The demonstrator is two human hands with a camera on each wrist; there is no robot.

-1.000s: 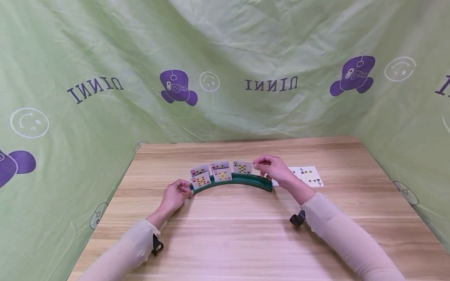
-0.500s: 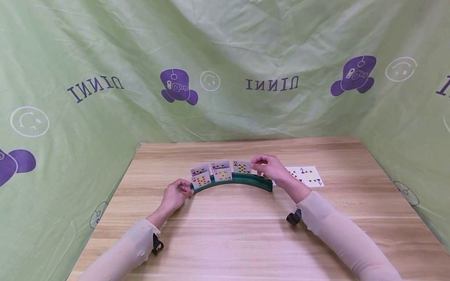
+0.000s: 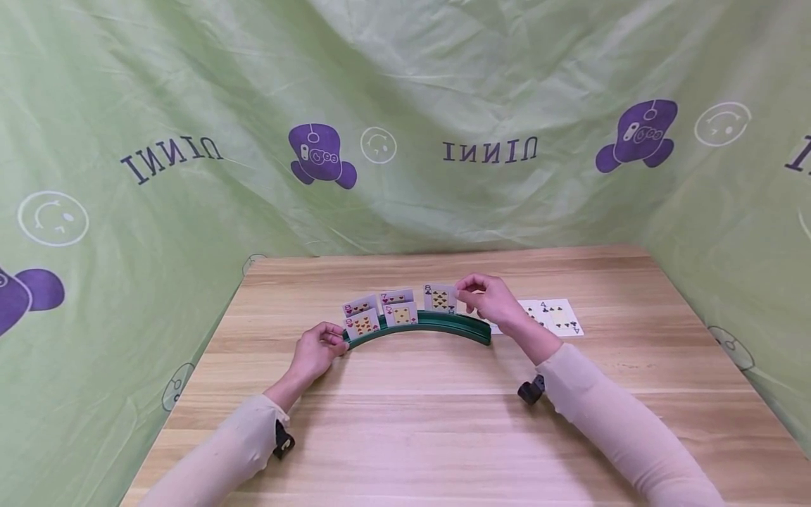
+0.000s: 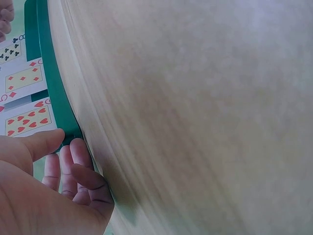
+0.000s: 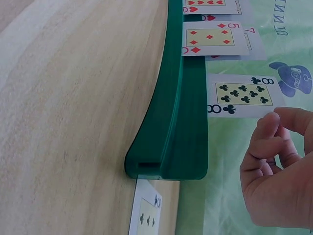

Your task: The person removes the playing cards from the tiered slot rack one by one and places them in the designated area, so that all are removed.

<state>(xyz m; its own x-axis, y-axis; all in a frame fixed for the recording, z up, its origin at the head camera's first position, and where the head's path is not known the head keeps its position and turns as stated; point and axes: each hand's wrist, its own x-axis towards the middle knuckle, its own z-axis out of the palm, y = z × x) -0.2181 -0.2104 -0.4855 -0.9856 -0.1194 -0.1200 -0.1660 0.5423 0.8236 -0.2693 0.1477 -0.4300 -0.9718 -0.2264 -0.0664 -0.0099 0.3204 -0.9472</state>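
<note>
A curved green card holder [image 3: 446, 321] stands on the table with several playing cards in it. At its left end my left hand [image 3: 317, 352] grips the holder between thumb and fingers. My right hand [image 3: 491, 301] pinches the eight of clubs [image 3: 438, 300] by its upper right corner, and the card stands upright at the holder's rear side. In the right wrist view the lower edge of the eight of clubs [image 5: 244, 96] is right at the holder's back edge. The nine of hearts [image 3: 362, 325] and five of diamonds [image 3: 400, 315] stand in the front row.
Behind the front cards rise a red eight [image 3: 359, 305] and a red seven [image 3: 397, 296]. To the right, a four of clubs [image 3: 561, 318] lies flat beside other cards partly hidden by my right hand. A green printed cloth [image 3: 405, 211] surrounds the wooden table [image 3: 418, 422].
My right hand closed in on the eight of clubs from the right, then raised it slightly and shifted it right. The left hand has stayed on the holder's end.
</note>
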